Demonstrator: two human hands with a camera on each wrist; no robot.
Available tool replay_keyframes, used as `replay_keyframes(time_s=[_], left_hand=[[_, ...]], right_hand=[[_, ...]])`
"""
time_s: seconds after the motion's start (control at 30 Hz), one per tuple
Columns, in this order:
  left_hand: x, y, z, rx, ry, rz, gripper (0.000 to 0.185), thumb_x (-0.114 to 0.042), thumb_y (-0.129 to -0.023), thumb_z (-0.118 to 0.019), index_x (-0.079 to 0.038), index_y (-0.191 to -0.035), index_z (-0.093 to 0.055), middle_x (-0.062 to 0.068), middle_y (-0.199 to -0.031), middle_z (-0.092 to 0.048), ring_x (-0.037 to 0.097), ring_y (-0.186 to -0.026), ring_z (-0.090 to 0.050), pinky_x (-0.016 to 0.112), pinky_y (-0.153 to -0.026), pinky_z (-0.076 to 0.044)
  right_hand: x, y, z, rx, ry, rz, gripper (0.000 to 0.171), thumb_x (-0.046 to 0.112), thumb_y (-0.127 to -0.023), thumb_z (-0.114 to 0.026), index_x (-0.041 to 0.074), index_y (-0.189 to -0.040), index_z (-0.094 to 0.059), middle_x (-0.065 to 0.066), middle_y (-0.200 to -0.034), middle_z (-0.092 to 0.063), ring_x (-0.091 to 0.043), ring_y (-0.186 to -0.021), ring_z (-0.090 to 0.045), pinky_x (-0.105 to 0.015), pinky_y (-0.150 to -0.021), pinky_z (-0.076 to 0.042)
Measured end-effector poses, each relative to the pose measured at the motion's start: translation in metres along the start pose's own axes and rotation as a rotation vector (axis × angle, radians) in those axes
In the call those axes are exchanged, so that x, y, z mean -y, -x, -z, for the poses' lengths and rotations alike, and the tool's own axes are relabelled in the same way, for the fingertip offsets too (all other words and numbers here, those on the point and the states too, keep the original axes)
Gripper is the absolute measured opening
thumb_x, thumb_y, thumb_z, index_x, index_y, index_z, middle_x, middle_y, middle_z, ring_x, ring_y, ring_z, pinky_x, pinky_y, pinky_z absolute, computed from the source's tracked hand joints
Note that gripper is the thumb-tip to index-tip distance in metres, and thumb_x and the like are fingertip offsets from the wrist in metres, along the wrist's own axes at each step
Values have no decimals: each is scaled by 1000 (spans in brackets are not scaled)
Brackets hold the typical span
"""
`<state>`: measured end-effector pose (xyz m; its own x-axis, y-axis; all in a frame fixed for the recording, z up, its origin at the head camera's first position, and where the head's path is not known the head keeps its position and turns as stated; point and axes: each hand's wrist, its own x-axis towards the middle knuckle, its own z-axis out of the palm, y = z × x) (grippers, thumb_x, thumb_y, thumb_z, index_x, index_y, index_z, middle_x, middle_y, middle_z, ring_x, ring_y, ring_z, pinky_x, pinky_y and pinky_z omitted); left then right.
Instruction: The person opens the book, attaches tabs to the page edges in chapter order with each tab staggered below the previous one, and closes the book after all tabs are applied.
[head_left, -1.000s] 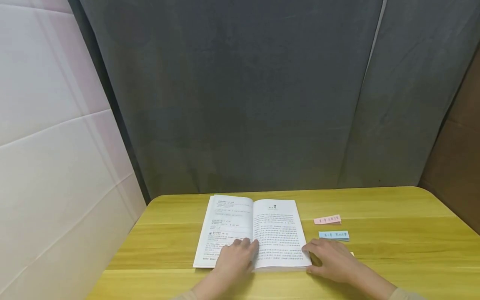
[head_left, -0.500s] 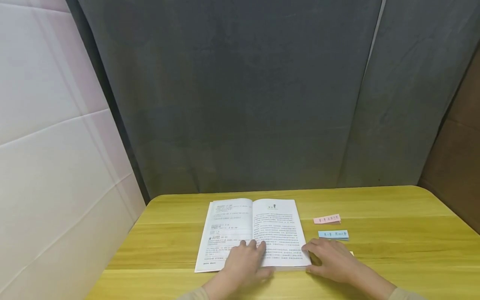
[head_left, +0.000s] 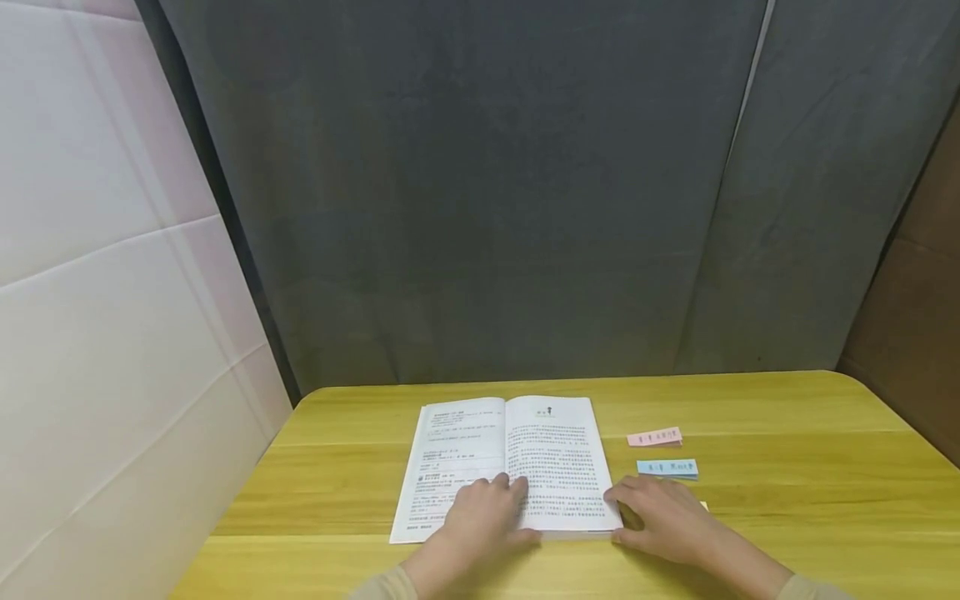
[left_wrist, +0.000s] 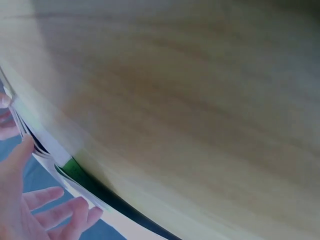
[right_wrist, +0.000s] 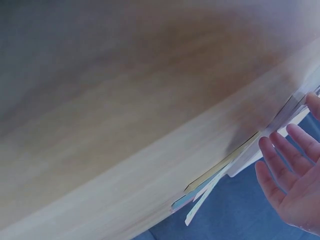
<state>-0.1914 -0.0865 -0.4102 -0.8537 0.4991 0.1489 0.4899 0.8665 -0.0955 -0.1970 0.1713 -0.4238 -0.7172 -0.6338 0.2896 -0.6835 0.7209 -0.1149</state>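
Observation:
An open book [head_left: 558,467] with printed pages lies on the table. My left hand [head_left: 483,517] rests on it near the spine, fingers lying across the lower inner part of the pages and thumb along the bottom edge. In the left wrist view, that thumb [left_wrist: 22,150] touches the page edges, and the fingers are loosely bent. My right hand [head_left: 667,521] is at the book's lower right corner, fingertips at the page's side edge and thumb by the corner. Its fingers [right_wrist: 280,165] look relaxed and spread in the right wrist view.
To the right of the book lie a pink paper strip [head_left: 655,437] and a blue strip [head_left: 667,468], both with handwriting. A yellow bit [head_left: 704,505] shows behind my right hand. Dark cloth [head_left: 495,208] hangs behind the wooden table [head_left: 810,467], with a white panel [head_left: 112,275] at left.
My left hand has slid right and slightly down, now past the spine with its thumb out at the bottom edge. The left page's lower edge has moved slightly nearer. My right hand stays put.

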Motion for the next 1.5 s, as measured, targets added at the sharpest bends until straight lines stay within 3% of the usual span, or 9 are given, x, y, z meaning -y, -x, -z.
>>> replay_keyframes(time_s=[0.6, 1.07, 1.33, 1.5], left_hand=[[15, 5, -2, -92, 104, -40, 62, -55, -61, -68, -13, -105, -54, -1, -69, -50, 15, -52, -48, 25, -44, -37], [15, 6, 0, -95, 84, -72, 50, -50, -69, -65, -14, -102, -57, -2, -70, -52, 12, -51, -48, 24, -46, -38], [11, 9, 0, -276, -108, -243, 28, -35, -73, -65, -13, -85, -53, -5, -62, -44, 10, -43, -38, 21, -36, -28], [10, 9, 1, -364, -180, -288, 34, -36, -75, -65, -14, -98, -57, -2, -89, -55, 11, -55, -51, 19, -34, -31]], right_hand=[[0, 0, -1, 5, -9, 9, 38, 39, -71, -68, 12, -98, -63, 6, -89, -56, -10, -75, -52, -32, -63, -45], [-3, 1, -1, 25, -40, 0, 37, 38, -71, -69, 13, -98, -63, 8, -88, -56, -5, -71, -49, -29, -59, -43], [-4, 2, -3, -1, -38, 11, 36, 39, -71, -68, 14, -96, -62, 9, -87, -55, -5, -72, -48, -28, -56, -42], [-4, -1, -1, -2, -43, 17, 37, 40, -71, -68, 13, -95, -63, 9, -86, -55, -6, -71, -50, -27, -54, -41]])
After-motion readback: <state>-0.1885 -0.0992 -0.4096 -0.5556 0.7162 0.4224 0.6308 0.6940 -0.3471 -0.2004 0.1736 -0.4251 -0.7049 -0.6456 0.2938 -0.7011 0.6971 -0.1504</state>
